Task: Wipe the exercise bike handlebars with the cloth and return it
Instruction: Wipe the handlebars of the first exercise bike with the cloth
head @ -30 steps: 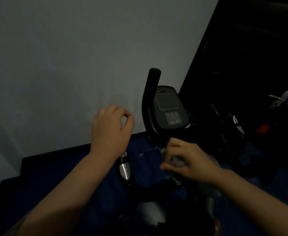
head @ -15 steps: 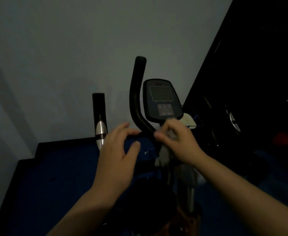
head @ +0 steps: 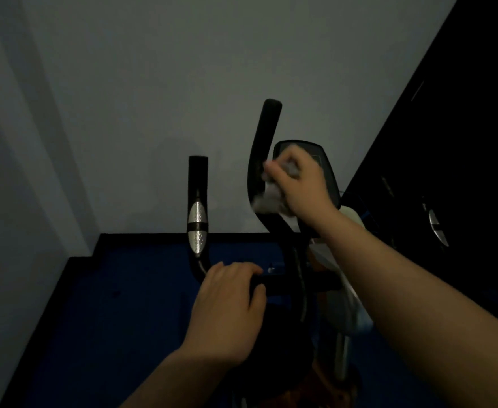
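Cloth [head: 271, 198] bunched in my right hand [head: 297, 184], frame centre; I'd wrap handlebar [head: 261, 160] fully while left hand [head: 227, 301] clasps crossbar [head: 277, 285].

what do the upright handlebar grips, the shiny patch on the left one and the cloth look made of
Right grip: matte black, no glare, probably foam or rubber.
Left grip: same dull black sleeve.
Shiny patch: bright, speckled silver, likely a metal plate, though metallised plastic is possible.
Cloth: pale, crumpled and limp in the right hand, so soft fabric; the weave is too blurred to tell.
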